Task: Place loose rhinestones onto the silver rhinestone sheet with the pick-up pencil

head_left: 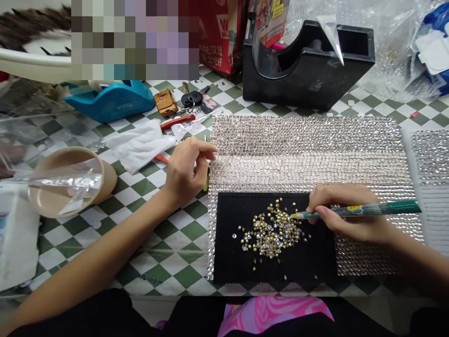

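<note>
My right hand grips a green pencil with a colourful label and a pale, pointed tip. The tip touches or hovers just over a pile of small gold-backed rhinestones. These lie scattered on a black ridged tray, which rests on a large sheet of silvery rhinestones. At the left edge of that sheet is my left hand, its fingers loosely bent. The index finger reaches to the sheet's edge, with the thumb bent below it; no held thing shows there. Partly hidden beside the thumb is a yellow-green item.
A black tape dispenser stands behind the sheet. Leftward are a blue tape dispenser, keys, red-handled tweezers or pliers, a white glove and a beige cup. Another rhinestone sheet lies at the right.
</note>
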A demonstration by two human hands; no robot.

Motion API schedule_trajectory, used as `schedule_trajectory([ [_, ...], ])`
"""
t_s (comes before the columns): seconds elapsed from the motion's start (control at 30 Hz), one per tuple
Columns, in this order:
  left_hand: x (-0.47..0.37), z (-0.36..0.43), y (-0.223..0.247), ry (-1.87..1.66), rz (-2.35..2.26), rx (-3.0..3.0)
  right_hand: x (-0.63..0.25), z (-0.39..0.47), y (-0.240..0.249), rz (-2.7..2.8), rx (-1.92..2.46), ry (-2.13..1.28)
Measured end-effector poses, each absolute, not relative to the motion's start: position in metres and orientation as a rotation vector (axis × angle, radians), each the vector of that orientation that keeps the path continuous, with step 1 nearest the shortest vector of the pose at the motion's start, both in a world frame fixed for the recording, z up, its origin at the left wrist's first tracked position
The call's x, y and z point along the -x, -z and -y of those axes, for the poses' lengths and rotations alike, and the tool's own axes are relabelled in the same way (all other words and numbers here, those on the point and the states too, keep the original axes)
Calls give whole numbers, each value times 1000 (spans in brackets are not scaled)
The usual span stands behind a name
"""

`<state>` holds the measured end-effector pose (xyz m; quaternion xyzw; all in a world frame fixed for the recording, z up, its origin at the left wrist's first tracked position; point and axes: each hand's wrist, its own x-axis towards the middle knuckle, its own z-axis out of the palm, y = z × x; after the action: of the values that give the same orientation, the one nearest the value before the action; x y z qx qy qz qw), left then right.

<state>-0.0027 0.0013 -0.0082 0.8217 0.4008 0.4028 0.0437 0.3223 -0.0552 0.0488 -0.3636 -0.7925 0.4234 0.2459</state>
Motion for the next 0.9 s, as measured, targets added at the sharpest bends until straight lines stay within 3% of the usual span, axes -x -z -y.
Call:
schedule_trajectory([
  [0.13,2,-1,8,-1228,-1230,-2525,-326,56,-48,1982,1051,-1248],
  [0.33,2,-1,7,-1238,-1202,-2530,-336,49,-51,1616,1251,-1014],
  [0.63,2,0,7,-1220,-1190,-2524,-351,28,-39,1556,1315,-1033],
  [0.9,2,-1,8,-1229,-1179,-2524,-344,27,-30,1772,1296,-794],
])
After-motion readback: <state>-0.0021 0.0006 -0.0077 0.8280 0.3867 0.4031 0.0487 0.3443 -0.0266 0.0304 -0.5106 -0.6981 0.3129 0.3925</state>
